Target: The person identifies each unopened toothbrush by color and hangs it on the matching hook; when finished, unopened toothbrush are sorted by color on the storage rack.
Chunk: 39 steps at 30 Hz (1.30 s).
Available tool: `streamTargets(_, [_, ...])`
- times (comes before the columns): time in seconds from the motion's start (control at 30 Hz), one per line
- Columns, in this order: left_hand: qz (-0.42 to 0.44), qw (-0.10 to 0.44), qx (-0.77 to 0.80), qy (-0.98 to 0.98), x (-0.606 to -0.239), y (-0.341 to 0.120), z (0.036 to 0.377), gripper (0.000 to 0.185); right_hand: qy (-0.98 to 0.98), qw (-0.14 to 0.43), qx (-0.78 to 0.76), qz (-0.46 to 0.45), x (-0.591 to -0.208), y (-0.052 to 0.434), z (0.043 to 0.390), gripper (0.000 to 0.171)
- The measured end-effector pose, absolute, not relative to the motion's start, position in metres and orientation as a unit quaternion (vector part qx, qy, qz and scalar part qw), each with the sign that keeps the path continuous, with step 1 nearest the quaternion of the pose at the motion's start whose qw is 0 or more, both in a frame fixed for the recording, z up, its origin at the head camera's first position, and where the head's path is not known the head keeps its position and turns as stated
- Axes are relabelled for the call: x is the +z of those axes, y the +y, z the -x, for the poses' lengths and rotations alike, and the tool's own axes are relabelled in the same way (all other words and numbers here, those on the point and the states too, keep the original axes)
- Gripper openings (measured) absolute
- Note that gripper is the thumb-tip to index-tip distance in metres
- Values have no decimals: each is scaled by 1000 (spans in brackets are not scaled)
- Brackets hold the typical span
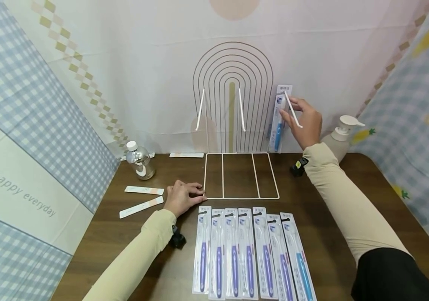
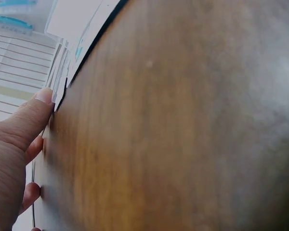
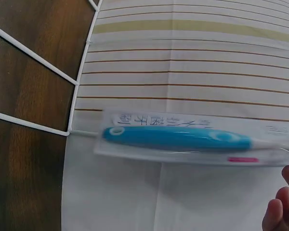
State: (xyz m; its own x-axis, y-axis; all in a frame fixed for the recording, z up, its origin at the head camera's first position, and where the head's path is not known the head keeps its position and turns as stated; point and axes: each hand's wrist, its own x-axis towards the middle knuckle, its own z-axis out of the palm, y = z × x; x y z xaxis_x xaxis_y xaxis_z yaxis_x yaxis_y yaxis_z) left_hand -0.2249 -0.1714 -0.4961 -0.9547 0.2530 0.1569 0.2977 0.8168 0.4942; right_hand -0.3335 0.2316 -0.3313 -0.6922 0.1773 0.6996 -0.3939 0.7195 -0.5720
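Note:
My right hand is raised at the back right and pinches the top of a packaged blue toothbrush, holding it upright against the rack's right peg. In the right wrist view the package lies across the backdrop, with my fingertips at its end. My left hand rests on the table, its fingers touching the front left corner of the white wire rack base. Its thumb lies straight on the wood.
Several packaged toothbrushes lie in a row at the table's front. A small bottle and white strips are at the left. A pump bottle stands at the back right. The rack's two other pegs hold nothing.

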Motion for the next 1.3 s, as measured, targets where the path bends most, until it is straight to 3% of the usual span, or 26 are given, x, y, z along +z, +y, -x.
streamTargets(0.2, [140,45,-262,-954,-494,-172,228,22,-837,368,400,-61,-334,237,310,42])
streamTargets(0.47, [143,43,-265,-953,-491,-171,231,23,-861,297,402,-94,-354,252,242,32])
streamTargets(0.67, [144,47,-262,-953,-487,-171,234,23,-899,248,342,-115,-384,265,191,21])
streamTargets(0.8, [145,51,-264,-952,-485,-169,235,22,-925,183,310,-118,-417,271,159,19])
streamTargets(1.03, [152,49,-259,-953,-483,-168,235,23,-949,28,301,-89,-465,273,110,33])
streamTargets(1.3, [146,48,-263,-953,-483,-170,231,23,-946,-2,314,-77,-474,265,96,42])
